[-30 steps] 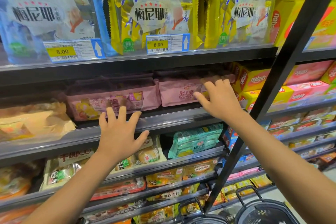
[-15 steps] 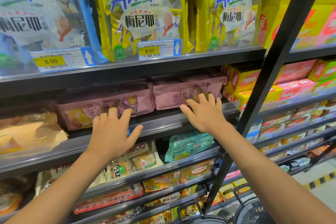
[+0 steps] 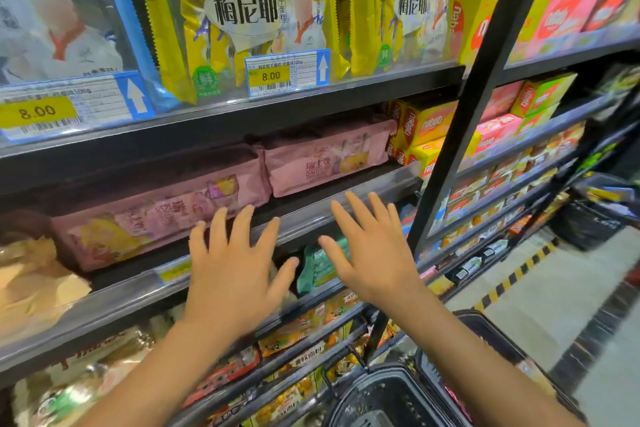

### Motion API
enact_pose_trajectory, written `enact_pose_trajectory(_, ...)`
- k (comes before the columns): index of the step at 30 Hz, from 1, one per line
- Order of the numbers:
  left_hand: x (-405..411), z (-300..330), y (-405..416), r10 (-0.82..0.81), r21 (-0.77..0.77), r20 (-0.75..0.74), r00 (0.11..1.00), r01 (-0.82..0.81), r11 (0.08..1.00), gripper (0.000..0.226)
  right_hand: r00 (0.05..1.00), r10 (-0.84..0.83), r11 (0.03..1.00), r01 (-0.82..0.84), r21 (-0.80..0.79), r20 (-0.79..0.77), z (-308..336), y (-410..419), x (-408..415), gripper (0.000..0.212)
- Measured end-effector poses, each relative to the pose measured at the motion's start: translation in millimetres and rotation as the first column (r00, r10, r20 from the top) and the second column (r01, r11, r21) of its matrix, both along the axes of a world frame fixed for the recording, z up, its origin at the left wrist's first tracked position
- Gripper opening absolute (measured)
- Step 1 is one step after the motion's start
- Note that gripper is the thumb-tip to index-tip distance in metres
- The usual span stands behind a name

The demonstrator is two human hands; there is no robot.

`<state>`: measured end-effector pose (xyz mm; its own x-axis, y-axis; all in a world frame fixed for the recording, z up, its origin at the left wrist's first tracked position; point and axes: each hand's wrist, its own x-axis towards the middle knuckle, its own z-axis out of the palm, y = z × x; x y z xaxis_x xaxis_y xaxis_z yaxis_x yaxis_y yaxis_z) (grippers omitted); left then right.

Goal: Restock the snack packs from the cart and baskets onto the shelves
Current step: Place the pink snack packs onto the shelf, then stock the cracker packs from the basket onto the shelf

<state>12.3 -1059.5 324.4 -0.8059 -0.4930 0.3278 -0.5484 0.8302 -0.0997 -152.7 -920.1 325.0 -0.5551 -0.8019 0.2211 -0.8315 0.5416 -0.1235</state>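
Nearest, at bottom: two dark baskets, basket one (image 3: 388, 399) under the right forearm and basket two (image 3: 485, 333) just behind it, contents hard to tell. Left hand (image 3: 235, 274) is spread flat, fingers straight and apart, holding nothing. Right hand (image 3: 370, 253) is the same: open, splayed, empty. Both hands hover in front of the shelf rail (image 3: 311, 218), side by side, close but apart; contact with the rail can't be told. Just beyond the fingertips, two pink snack packs lie on the shelf: left pink pack (image 3: 156, 218) above and behind the left hand, right pink pack (image 3: 329, 156) above the right hand, neither touched. A green pack (image 3: 318, 267) shows between the hands one shelf lower. Farther up: yellow Ameria bags (image 3: 249, 10) in a row, two readable 8.00 price tags (image 3: 285, 74). Right of the black upright post (image 3: 485, 80), yellow boxes (image 3: 429, 125) stacked, count unclear.
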Motion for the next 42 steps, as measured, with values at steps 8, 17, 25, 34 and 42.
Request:
enact_pose_trajectory(8,-3.7,-34.6,28.9,-0.262,0.081,-0.086,0.961,0.269,0.96,0.068,0.974,-0.224,0.973,0.223,-0.062,-0.018,-38.9,57.6,64.3,0.064)
enact_pose_trajectory(17,3.4,-107.5,76.9,-0.521,0.258,0.072,0.85,0.489,0.833,0.067,0.834,-0.545,0.837,0.534,0.121,0.083,-105.0,128.8,150.4,0.063)
enact_pose_trajectory(25,11.4,-150.2,148.8,-0.691,0.379,0.185,0.699,0.598,0.706,0.069,0.645,-0.752,0.658,0.722,0.213,0.136,-144.6,197.6,207.0,0.063)
enact_pose_trajectory(34,12.8,-179.9,246.7,-0.799,0.408,0.255,0.544,0.689,0.599,0.065,0.45,-0.871,0.489,0.829,0.27,0.195,-173.9,284.7,244.9,0.06)
enact_pose_trajectory(42,24.0,-196.0,361.1,-0.831,0.433,0.332,0.447,0.71,0.555,0.066,0.321,-0.913,0.386,0.879,0.278,0.254,-189.9,390.0,273.4,0.064)
